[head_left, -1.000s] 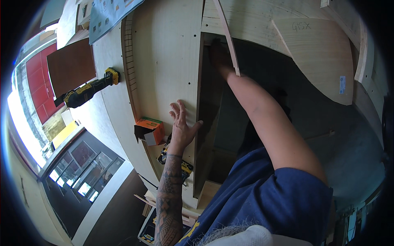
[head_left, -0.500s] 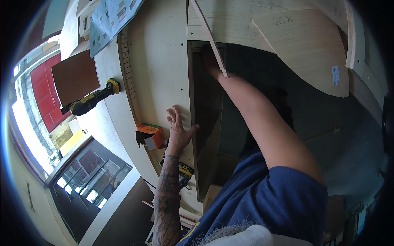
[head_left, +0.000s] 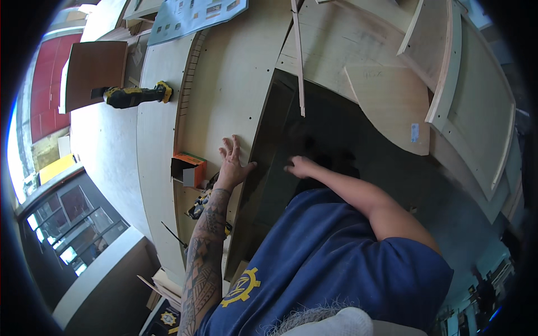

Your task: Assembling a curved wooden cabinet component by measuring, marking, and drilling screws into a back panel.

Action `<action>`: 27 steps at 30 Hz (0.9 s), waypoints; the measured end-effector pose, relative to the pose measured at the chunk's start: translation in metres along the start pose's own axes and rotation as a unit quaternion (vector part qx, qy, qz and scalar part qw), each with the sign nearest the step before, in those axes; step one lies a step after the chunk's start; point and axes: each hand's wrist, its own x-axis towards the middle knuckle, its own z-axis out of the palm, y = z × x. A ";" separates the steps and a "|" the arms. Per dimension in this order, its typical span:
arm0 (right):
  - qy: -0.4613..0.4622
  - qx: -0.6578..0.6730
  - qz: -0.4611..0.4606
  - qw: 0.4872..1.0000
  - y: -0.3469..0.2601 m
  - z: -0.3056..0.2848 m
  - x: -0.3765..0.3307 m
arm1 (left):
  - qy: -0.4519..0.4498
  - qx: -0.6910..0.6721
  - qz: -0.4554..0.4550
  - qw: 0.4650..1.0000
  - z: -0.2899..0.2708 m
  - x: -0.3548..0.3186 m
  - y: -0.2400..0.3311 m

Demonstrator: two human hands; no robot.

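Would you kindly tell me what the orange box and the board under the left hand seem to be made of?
The orange box: probably printed cardboard, given its thin, open flaps. The board under the left hand: apparently plywood or veneer, smooth and seemingly unpainted, judging by its pale, wood-toned face.
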 end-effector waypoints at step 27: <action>0.251 -0.213 -0.231 0.916 -0.016 -0.206 -0.300 | 0.067 -0.145 -0.358 0.920 0.097 -0.098 0.042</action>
